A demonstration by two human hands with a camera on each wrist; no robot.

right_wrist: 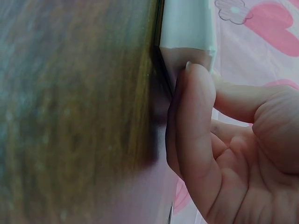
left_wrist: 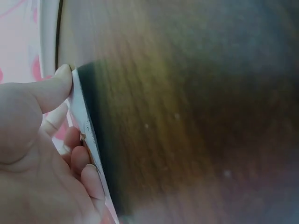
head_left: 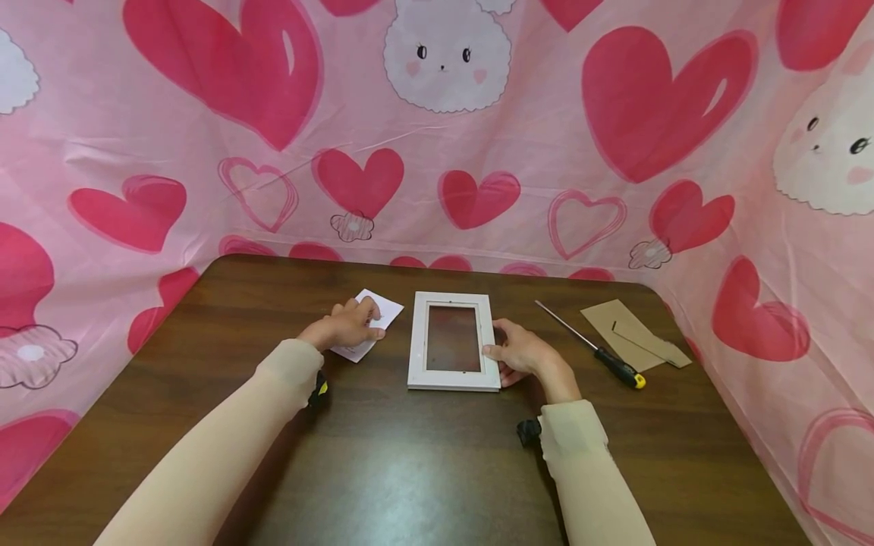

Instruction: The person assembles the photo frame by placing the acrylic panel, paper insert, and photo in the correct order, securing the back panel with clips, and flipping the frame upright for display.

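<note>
A white picture frame (head_left: 419,341) sits at the middle of the brown worktop (head_left: 382,462), its long sides running roughly from 12 to 6 o'clock. The right hand (head_left: 524,353) holds it at 3 o'clock, thumb over the face of the side rail and other fingers clamped against the outer edge. At 9 o'clock from the frame, and apart from it, is a piece of white paper (head_left: 388,309). The left hand (head_left: 350,323) grips that, its fingers curled over the sheet and the thumb at its edge.

Out at 3 o'clock, well clear of the frame, a screwdriver (head_left: 591,346) points its tip to 10 and its black and yellow handle to 4. Just beyond lies tan cardboard (head_left: 627,321), with a thin bent rod (head_left: 636,339) on top.
</note>
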